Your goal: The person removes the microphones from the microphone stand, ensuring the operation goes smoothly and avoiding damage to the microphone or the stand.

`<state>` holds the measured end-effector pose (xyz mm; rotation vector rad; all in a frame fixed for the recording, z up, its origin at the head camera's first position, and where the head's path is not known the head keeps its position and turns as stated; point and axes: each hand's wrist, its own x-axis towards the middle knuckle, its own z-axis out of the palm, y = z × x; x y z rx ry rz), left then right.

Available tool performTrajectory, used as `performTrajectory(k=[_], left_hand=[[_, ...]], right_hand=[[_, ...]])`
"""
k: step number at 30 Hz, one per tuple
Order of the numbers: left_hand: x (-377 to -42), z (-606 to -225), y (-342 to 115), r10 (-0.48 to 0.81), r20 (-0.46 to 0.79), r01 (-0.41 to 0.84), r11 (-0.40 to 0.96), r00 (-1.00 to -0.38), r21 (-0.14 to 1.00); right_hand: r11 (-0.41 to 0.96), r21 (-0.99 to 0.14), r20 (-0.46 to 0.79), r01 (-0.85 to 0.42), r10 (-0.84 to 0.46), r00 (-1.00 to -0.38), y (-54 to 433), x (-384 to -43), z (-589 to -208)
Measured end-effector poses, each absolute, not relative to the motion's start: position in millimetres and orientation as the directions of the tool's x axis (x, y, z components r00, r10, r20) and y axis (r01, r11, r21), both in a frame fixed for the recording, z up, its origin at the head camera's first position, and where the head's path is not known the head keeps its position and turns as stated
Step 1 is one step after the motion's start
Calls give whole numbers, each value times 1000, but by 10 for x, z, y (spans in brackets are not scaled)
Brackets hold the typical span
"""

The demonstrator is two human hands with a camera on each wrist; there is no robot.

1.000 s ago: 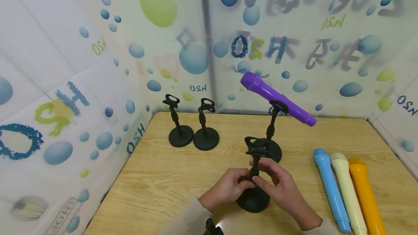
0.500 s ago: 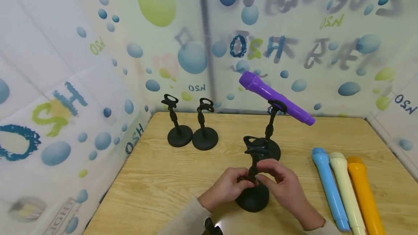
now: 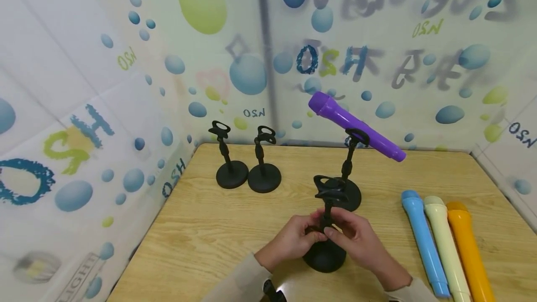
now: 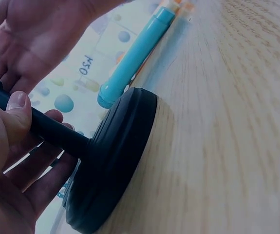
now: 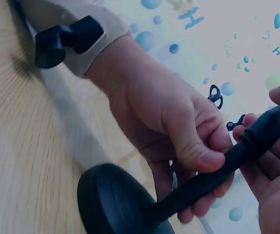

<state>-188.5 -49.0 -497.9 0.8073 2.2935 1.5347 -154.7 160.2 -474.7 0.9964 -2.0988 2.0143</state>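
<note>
A black microphone stand [image 3: 325, 257] with a round base and a clip on top stands on the table near the front, between both hands. My left hand [image 3: 291, 242] grips its pole just above the base, the thumb lying along the pole in the right wrist view. Higher up, my right hand [image 3: 361, 239] holds the pole at the collar between thumb and fingers. Behind it, a purple microphone [image 3: 356, 127] lies tilted in the clip of another stand [image 3: 353, 197]. The front stand partly hides that stand's base.
Two more black stands, a left one [image 3: 232, 175] and a right one [image 3: 264, 179], stand side by side at the back left with bare clips. On the right lie a blue microphone [image 3: 425, 243], a cream one [image 3: 448, 248] and an orange one [image 3: 471, 250]. Patterned curtains surround the wooden table [image 3: 201, 246].
My right hand's fingers came slightly away from the pole half a second ago and are round it again now. The left hand and the stand have stayed in place.
</note>
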Motion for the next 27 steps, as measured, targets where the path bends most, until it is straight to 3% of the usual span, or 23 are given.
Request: performTrajectory(k=[7, 15, 22, 27], left_hand=[[-1894, -4985, -492, 579, 81, 301, 295, -811, 907], [-1898, -5006, -473, 587, 102, 330, 296, -803, 896], [-1877, -5008, -448, 580, 101, 290, 241, -808, 926], [-1874, -5010, -447, 565, 88, 271, 249, -821, 930]], right_hand=[[-57, -919, 370, -389, -460, -807, 1534, -1593, -4707], [-59, -901, 403, -429, -478, -781, 1488, -1643, -4700], [-234, -822, 569, -519, -312, -761, 1653, -1636, -4383], [-208, -769, 639, -605, -217, -738, 1714, -1600, -4064]])
